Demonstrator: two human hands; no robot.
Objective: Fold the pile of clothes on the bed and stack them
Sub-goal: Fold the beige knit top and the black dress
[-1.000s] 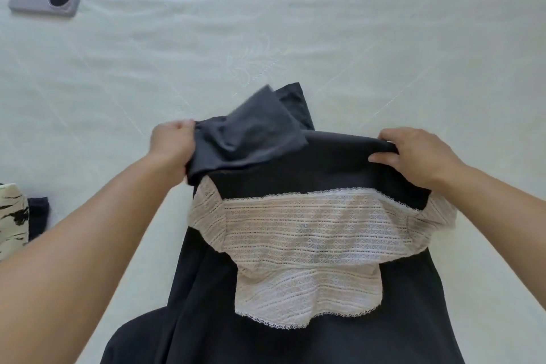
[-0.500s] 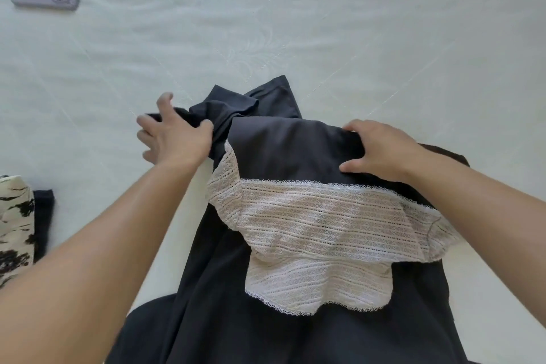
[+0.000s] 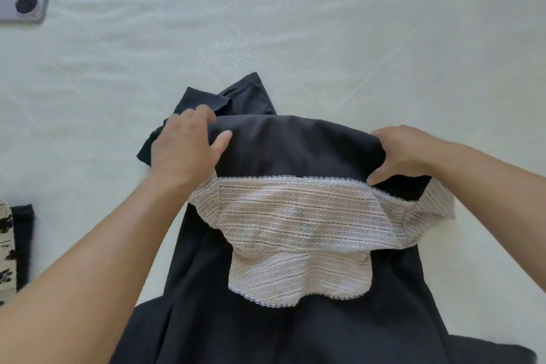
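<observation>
Gripping the dress (image 3: 295,151) top fold: left hand (image 3: 183,151) and right hand (image 3: 407,154) at opposite corners, skirt trailing below.

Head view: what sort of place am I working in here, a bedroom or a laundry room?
Most likely a bedroom. The work surface is a pale quilted bed cover, a phone lies on it at far left, and both hands hold a dark lace-trimmed garment spread on it. No walls or furniture show.
</observation>
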